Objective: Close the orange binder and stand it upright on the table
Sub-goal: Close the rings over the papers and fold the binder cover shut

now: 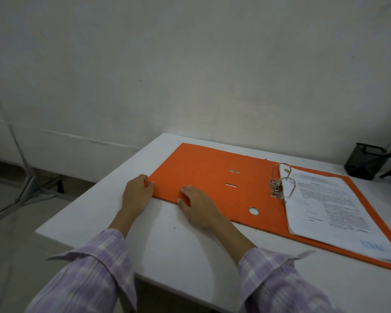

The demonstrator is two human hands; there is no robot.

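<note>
Centre frame: orange binder (212, 184) lies open flat on white table (167, 245). My left hand (137, 190) curls fingers at cover's corner; my right hand (198, 206) flat, thumb at near edge, gripping nothing.

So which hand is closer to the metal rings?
The right hand. It rests on the open orange cover, part way toward the rings. The left hand grips the cover's far-left corner, farther from them.

Orange binder (201, 175) cut off at right edge, along with stacked papers (334, 208); print there too blurred to read. Left hand (137, 192) fingertips hidden under cover corner. Black holder (366, 163) contents indistinct.
</note>
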